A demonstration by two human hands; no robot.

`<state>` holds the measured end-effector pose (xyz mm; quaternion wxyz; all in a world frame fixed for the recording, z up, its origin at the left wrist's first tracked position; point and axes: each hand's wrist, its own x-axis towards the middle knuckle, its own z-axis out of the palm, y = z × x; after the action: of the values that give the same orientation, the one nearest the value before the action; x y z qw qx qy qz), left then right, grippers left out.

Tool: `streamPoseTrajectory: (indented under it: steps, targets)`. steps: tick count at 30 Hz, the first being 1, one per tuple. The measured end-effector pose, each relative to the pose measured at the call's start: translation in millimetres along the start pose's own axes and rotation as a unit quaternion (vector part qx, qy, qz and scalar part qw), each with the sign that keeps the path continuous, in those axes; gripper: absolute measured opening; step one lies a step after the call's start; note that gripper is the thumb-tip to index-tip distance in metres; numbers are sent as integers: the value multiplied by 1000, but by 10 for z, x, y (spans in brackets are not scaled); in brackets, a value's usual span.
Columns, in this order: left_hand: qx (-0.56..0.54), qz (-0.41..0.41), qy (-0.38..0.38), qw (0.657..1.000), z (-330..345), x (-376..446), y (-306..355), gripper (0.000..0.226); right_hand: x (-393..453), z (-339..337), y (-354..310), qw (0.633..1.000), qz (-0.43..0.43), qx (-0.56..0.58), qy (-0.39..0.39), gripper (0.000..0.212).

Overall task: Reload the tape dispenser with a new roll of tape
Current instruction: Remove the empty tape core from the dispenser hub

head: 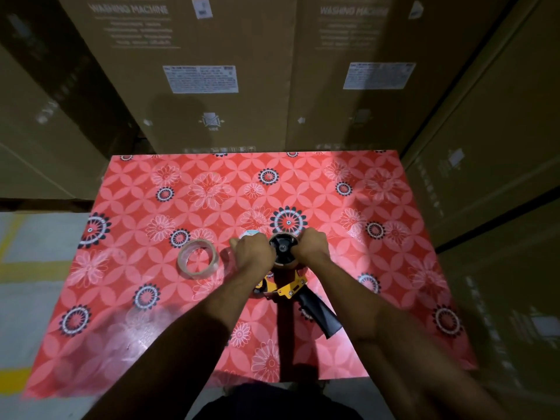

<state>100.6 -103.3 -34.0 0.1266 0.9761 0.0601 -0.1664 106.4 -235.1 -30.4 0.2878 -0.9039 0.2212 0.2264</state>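
Observation:
A yellow and black tape dispenser [291, 289] lies on the red flowered table [394, 268], its black handle pointing toward me and to the right. Its black spool hub [283, 247] carries a brown tape roll [286, 263]. My left hand [253, 251] grips the left side of that roll and my right hand [310, 247] grips the right side. A second, clear tape roll [197, 258] lies flat on the table to the left of my left hand, apart from it. A small white round object [248, 234] peeks out behind my left hand.
Tall cardboard boxes marked "washing machine" [212, 71] stand close behind the table and along the right side [500, 147]. Grey floor with yellow lines [30, 268] shows at the left. The table's near edge [272, 380] is by my body.

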Motion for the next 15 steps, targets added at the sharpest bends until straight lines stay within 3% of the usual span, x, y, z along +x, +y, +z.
streamPoseTrajectory:
  steps: [6,10,13,15]
  targets:
    - [12,-38,25,999,-61,-28,114,30,-46,-18,-73,999,25,8,43,35]
    - [12,-19,23,999,-115,-37,62,22,-89,-49,-8,999,-3,34,39,16]
    - [-123,5,48,991,-186,-178,-68,27,-98,-101,180,992,-51,116,-15,8]
    - [-262,4,27,965,-210,-306,-168,30,-119,-137,323,986,-66,150,-39,27]
